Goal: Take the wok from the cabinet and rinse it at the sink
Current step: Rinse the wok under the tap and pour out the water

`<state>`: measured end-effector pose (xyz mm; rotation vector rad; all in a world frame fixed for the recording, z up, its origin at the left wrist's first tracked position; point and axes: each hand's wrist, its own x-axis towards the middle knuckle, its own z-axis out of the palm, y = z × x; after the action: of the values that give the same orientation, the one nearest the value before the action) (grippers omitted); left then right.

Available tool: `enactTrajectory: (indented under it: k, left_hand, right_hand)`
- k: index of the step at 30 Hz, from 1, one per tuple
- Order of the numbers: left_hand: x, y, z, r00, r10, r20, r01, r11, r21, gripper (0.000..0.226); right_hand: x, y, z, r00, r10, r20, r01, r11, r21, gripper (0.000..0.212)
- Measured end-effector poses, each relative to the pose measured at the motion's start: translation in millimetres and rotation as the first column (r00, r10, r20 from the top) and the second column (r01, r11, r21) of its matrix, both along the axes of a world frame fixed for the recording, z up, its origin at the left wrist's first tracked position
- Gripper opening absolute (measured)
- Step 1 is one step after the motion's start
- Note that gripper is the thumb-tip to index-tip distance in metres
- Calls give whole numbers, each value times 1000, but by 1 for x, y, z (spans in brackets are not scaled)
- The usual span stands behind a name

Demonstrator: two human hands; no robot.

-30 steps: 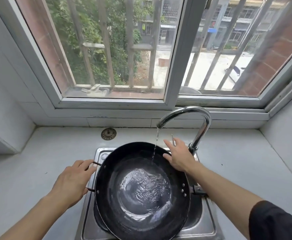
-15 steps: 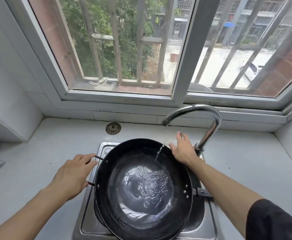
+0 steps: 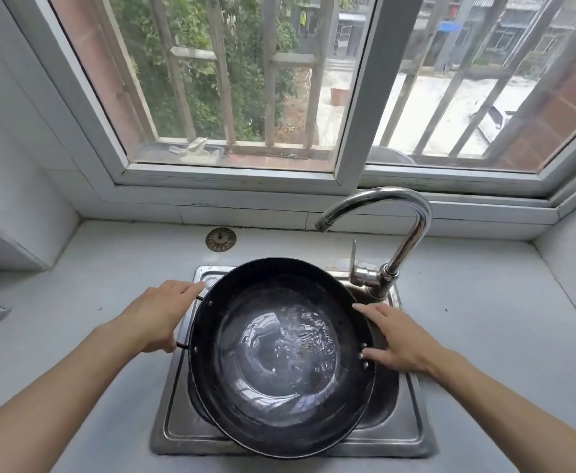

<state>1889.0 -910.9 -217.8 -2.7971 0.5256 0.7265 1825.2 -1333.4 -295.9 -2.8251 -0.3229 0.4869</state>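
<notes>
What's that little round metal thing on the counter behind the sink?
Start at the steel sink holding the black wok. On the grey counter just behind its left corner lies a sink strainer: small, round, brownish, with slots around a centre knob.

Nothing readable is showing anywhere. A faint bluish mark is sitting on the window frame (image 3: 204, 203) below the glass, but it is staying too blurred to make out.
</notes>
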Motion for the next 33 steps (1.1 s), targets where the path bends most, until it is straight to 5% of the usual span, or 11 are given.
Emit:
enactTrajectory:
  k: [6, 15, 23, 33]
  left_hand:
    - [17, 2, -12, 995, -53, -85, 54, 998, 17, 122]
    - [16, 6, -19, 984, -175, -27, 175, 984, 14, 118]
    - [14, 9, -22, 977, -209, 35, 209, 978, 3, 116]
    - [7, 38, -31, 909, -230, 347, 281, 954, -104, 122]
  right_hand:
    - [-29, -25, -9, 974, -42, -224, 32, 998, -51, 97]
    - [-42, -11, -33, 991, -128, -40, 126, 991, -50, 84]
    - [-41, -20, -28, 999, -39, 5, 39, 999, -4, 86]
    - [-25, -18, -18, 967, -38, 253, 41, 999, -7, 93]
